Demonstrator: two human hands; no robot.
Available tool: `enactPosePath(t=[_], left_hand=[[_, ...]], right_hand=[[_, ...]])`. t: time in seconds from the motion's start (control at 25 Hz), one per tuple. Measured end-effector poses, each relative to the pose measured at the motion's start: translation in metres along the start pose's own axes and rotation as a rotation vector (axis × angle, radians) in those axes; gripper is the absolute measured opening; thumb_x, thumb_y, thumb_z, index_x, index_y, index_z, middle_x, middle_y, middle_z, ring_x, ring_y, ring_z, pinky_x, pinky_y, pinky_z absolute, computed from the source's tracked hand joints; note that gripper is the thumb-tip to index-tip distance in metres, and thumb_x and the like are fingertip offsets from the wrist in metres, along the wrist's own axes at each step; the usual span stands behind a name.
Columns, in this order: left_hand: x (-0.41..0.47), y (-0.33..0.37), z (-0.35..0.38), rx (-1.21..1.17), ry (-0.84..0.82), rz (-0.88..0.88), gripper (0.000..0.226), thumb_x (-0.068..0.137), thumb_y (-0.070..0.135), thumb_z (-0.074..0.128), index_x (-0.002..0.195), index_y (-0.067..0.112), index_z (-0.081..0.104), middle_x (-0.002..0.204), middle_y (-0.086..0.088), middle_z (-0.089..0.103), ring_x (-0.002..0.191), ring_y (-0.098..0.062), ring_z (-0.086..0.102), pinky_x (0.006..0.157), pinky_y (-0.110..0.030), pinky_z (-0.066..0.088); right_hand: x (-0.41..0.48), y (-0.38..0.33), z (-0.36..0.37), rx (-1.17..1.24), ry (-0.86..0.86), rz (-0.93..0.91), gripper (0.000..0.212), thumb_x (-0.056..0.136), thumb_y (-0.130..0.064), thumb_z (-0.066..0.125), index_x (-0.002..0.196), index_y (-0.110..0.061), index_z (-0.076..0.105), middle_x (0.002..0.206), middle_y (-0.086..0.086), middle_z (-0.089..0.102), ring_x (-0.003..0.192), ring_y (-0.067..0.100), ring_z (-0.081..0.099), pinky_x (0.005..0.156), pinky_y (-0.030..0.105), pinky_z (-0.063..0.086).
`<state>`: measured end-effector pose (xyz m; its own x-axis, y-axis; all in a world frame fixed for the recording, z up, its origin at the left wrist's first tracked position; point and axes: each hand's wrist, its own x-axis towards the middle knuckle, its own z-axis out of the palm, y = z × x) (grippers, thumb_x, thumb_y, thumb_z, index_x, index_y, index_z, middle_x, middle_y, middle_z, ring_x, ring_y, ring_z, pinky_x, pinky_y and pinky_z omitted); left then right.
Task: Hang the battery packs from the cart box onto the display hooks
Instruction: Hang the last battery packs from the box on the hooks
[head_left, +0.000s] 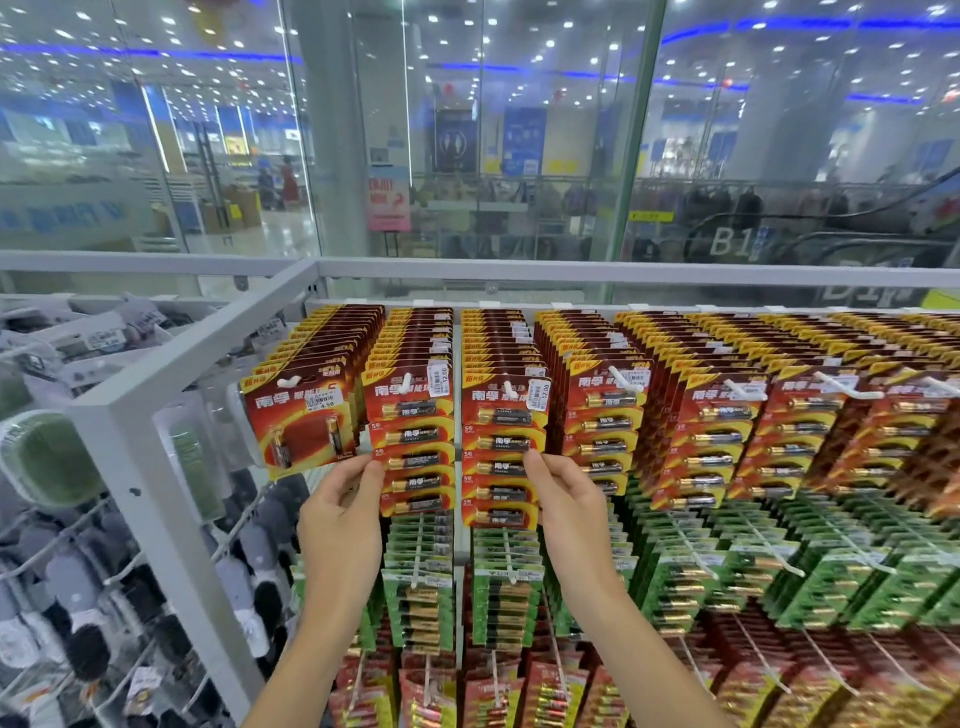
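At top row of display, left hand (340, 512) pinching lower right corner of red-and-yellow two-battery blister card (301, 418), thumb over front, steadying it on white hook peg (287, 383) so card is hanging square. Right hand (569, 506) pinching right edge of tall red five-battery strip pack (501, 447), apparently aligning it on its peg. Cards reading "南孚", "5号", "新升级"; price stickers showing 4.50 and 12.00. Green battery packs (506, 597) hanging in row below. White metal frame (150, 462) edging rack. Cart box not in view. "B1" showing on glass behind.
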<state>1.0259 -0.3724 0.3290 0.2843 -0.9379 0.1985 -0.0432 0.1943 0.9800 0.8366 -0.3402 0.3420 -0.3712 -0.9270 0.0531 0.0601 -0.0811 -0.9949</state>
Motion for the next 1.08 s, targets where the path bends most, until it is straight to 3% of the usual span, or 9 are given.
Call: enactPosePath(t=[0.12,0.24,0.44,0.56,0.72,0.88,1.0,1.08], left_hand=[[-0.011,-0.013,-0.007,0.022,-0.008,-0.026,0.02,0.105,0.03,0.059,0.121,0.03,0.071,0.12,0.013,0.07,0.114,-0.011,0.064,0.106,-0.044,0.051],[-0.034,-0.029,-0.014,-0.002,-0.023,-0.102,0.018,0.104,0.035,0.06,0.116,0.037,0.072,0.119,0.013,0.072,0.114,-0.012,0.066,0.102,-0.041,0.052],[-0.093,-0.06,0.001,-0.053,-0.121,-0.271,0.019,0.092,0.045,0.063,0.104,0.035,0.075,0.115,0.005,0.075,0.11,-0.02,0.069,0.101,-0.044,0.053],[-0.129,-0.078,0.029,-0.033,-0.197,-0.364,0.012,0.098,0.034,0.063,0.103,0.031,0.074,0.107,0.005,0.077,0.103,-0.021,0.072,0.102,-0.051,0.053],[-0.179,-0.1,0.081,0.016,-0.383,-0.445,0.019,0.1,0.032,0.065,0.091,0.04,0.079,0.111,0.001,0.078,0.108,-0.024,0.071,0.105,-0.053,0.051],[-0.248,-0.12,0.149,0.057,-0.55,-0.528,0.032,0.099,0.024,0.068,0.08,0.048,0.078,0.107,-0.003,0.078,0.111,-0.033,0.07,0.103,-0.048,0.052],[-0.305,-0.113,0.201,0.058,-0.673,-0.534,0.007,0.093,0.037,0.074,0.093,0.034,0.081,0.094,0.004,0.08,0.109,-0.037,0.07,0.089,-0.039,0.056],[-0.346,-0.108,0.236,0.04,-0.732,-0.546,0.012,0.099,0.022,0.068,0.106,0.02,0.077,0.096,-0.003,0.079,0.108,-0.04,0.068,0.092,-0.042,0.051]], right_hand=[[-0.007,0.012,-0.01,-0.021,0.052,0.031,0.019,0.1,-0.041,0.06,0.112,-0.03,0.071,0.097,-0.024,0.073,0.094,0.013,0.068,0.091,0.035,0.057],[-0.021,0.033,-0.032,-0.046,0.092,0.076,0.02,0.099,-0.039,0.063,0.115,-0.031,0.071,0.113,-0.016,0.073,0.109,0.007,0.067,0.099,0.031,0.051],[-0.062,0.077,-0.093,-0.11,0.199,0.184,0.016,0.098,-0.035,0.066,0.11,-0.03,0.075,0.11,-0.014,0.075,0.105,0.003,0.068,0.096,0.029,0.052],[-0.093,0.097,-0.144,-0.112,0.302,0.288,0.015,0.096,-0.034,0.069,0.107,-0.028,0.076,0.109,-0.012,0.075,0.107,0.006,0.068,0.096,0.031,0.051],[-0.14,0.114,-0.222,-0.071,0.475,0.36,0.014,0.094,-0.035,0.071,0.103,-0.026,0.075,0.103,-0.007,0.075,0.104,0.011,0.069,0.087,0.026,0.047],[-0.194,0.116,-0.315,-0.089,0.683,0.38,0.015,0.095,-0.035,0.07,0.107,-0.027,0.074,0.11,-0.008,0.074,0.109,0.012,0.067,0.098,0.035,0.049],[-0.237,0.105,-0.384,-0.079,0.835,0.345,0.013,0.091,-0.031,0.074,0.1,-0.023,0.076,0.098,-0.01,0.077,0.1,0.012,0.069,0.084,0.028,0.049],[-0.266,0.097,-0.431,-0.059,0.921,0.318,0.008,0.095,-0.021,0.07,0.095,-0.017,0.076,0.087,-0.009,0.076,0.088,0.015,0.067,0.073,0.027,0.046]])
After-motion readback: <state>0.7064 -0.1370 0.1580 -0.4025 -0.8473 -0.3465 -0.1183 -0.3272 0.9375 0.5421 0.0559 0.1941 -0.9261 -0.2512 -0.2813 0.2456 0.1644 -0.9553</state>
